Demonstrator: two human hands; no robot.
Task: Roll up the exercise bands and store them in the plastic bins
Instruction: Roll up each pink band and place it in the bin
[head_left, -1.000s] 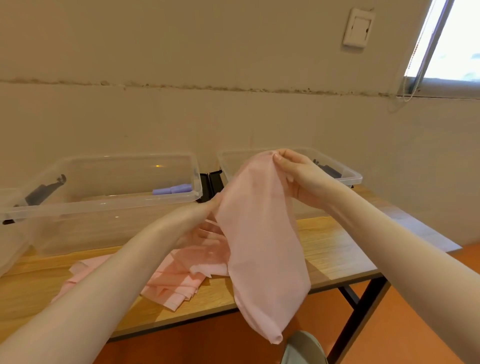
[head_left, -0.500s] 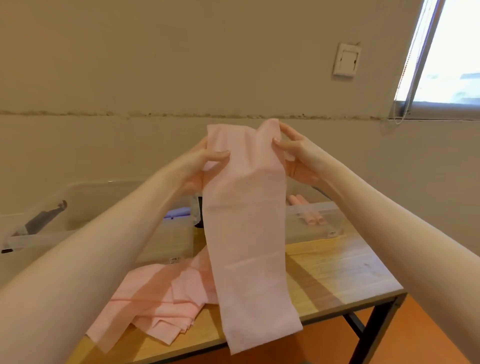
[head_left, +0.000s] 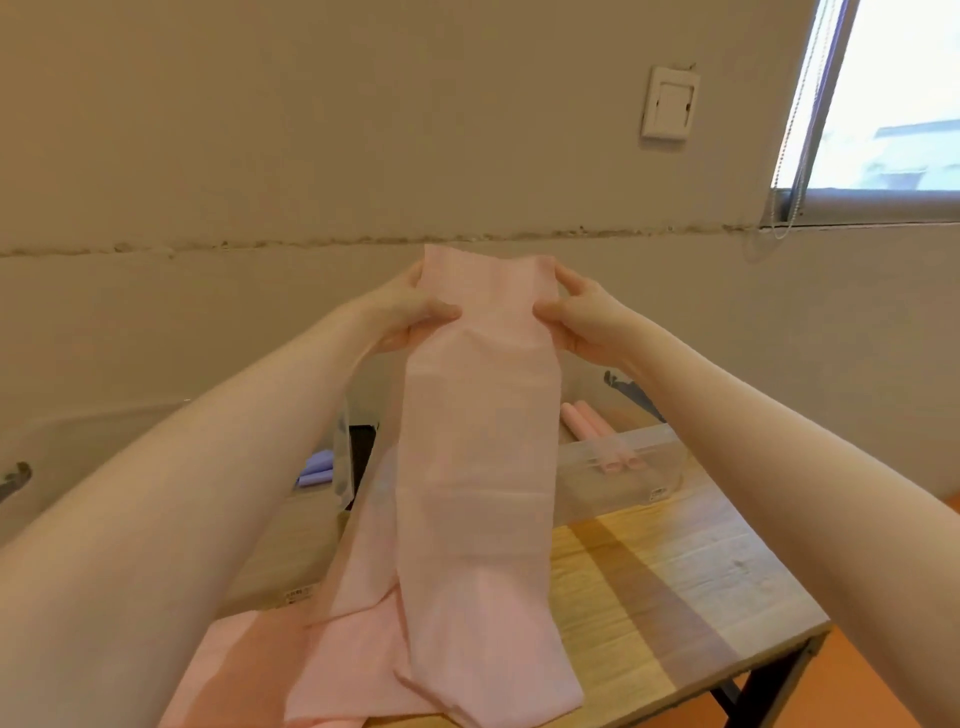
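Note:
A long pale pink exercise band (head_left: 478, 467) hangs flat in front of me, its top edge held up at chest height. My left hand (head_left: 410, 312) pinches the band's upper left edge and my right hand (head_left: 576, 317) pinches its upper right edge. The band's lower end drapes onto more pink bands (head_left: 249, 665) lying loose on the wooden table (head_left: 675, 587). Behind the band, a clear plastic bin (head_left: 618, 483) on the right holds rolled pink bands (head_left: 587, 426). A second clear bin (head_left: 343, 457) on the left holds a rolled purple band (head_left: 314, 470).
The table's right edge and a black leg (head_left: 769, 691) drop to an orange floor. A dark clip handle (head_left: 631, 389) sits on the right bin, another (head_left: 13, 480) at far left. A wall with a switch plate (head_left: 670, 104) and a window (head_left: 893, 104) stands behind.
Both hands have raised the pink band and spread its top edge wide and flat. My view has tilted up, so the bins sit lower in the frame.

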